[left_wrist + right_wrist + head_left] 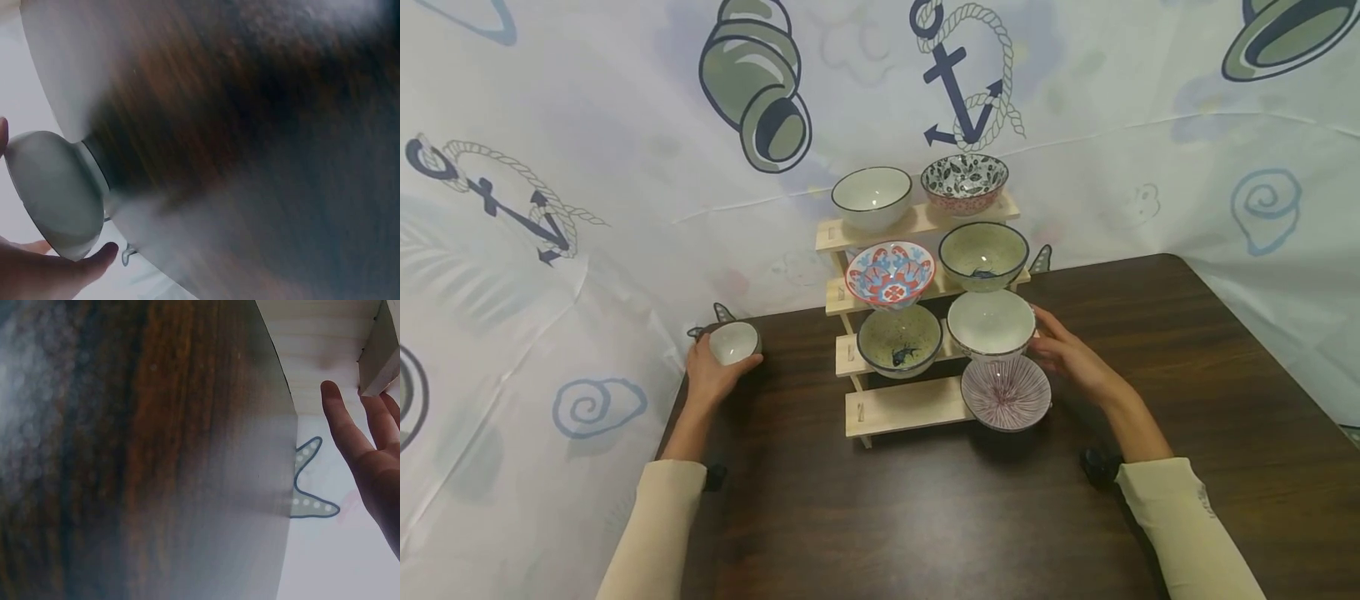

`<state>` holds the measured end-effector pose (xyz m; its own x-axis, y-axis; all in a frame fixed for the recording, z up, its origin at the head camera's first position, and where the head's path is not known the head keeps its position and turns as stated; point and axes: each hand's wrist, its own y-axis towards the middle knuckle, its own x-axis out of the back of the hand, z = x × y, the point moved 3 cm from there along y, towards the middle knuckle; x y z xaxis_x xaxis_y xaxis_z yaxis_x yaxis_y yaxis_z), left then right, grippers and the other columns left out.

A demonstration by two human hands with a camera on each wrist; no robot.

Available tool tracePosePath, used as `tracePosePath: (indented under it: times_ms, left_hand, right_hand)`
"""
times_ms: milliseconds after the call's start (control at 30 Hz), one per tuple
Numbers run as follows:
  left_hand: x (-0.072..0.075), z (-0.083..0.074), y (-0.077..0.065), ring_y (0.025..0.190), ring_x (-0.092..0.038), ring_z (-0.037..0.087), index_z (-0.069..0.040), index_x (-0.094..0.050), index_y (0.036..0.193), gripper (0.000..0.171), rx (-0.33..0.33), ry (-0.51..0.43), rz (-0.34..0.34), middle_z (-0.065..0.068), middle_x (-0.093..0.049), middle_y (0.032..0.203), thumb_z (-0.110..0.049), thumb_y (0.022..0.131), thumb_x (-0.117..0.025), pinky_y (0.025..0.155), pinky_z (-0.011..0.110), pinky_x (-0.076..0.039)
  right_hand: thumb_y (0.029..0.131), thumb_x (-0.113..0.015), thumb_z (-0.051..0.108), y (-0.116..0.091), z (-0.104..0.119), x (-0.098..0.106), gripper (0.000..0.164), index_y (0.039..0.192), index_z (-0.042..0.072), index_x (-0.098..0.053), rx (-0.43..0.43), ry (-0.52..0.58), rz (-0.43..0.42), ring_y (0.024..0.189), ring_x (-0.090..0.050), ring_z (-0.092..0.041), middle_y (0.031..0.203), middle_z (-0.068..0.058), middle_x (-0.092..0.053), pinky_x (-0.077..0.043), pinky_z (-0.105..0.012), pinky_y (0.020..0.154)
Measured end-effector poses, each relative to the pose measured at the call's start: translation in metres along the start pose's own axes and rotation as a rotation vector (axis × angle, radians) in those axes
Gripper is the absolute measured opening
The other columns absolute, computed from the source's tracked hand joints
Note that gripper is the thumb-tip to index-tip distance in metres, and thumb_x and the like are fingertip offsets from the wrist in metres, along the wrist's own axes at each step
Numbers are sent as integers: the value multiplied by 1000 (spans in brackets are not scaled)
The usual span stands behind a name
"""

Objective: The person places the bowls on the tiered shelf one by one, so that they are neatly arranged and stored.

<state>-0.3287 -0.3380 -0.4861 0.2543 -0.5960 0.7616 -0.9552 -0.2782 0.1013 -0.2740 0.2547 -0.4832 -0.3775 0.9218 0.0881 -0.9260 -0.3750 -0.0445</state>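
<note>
At the table's back left, my left hand [709,375] grips a small white bowl [734,342], thumb on its near side and fingers at its far left. The left wrist view shows this bowl [56,194] from the side, between thumb and fingers. My right hand [1075,358] is at the right side of a stepped wooden rack [910,408], beside a white bowl [991,323] with a dark rim. In the right wrist view, the right hand's fingers [347,428] are extended, with fingertips at the end of a wooden board [381,356]. Some right fingertips are hidden there.
On the rack also stand a plain white bowl [872,198], a black-leaf patterned bowl [964,183], a red-blue bowl [891,273], two green bowls [983,254] and a purple-striped bowl [1006,393]. A printed cloth [865,83] hangs behind the dark table [925,517].
</note>
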Motion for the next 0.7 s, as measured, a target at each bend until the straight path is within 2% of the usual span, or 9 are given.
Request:
tracePosePath:
  times_ms: [133,400,700]
  left_hand:
    - [-2,2,3,146,-25,56,2,-22,161,111,-18,16,14,35,-24,161,-41,81,-85,116,70,-27]
    - [-2,2,4,144,-25,55,0,-25,160,107,51,-18,4,36,-20,159,-40,81,-85,114,69,-33]
    - [0,-5,-9,140,-30,55,-1,-28,158,99,64,-44,1,37,-19,157,-36,83,-83,111,67,-37]
  right_hand:
    - [110,-41,27,0,-1,0,69,168,20,-4,-1,-3,1,155,-18,-54,173,-23,-5,-16,-73,122]
    - [110,-42,27,2,-1,-1,69,168,21,-4,2,15,0,155,-19,-53,174,-19,-2,-16,-72,123]
    - [110,-41,28,0,-1,1,69,168,21,-4,2,-5,-3,154,-21,-53,173,-21,-7,-18,-72,122]
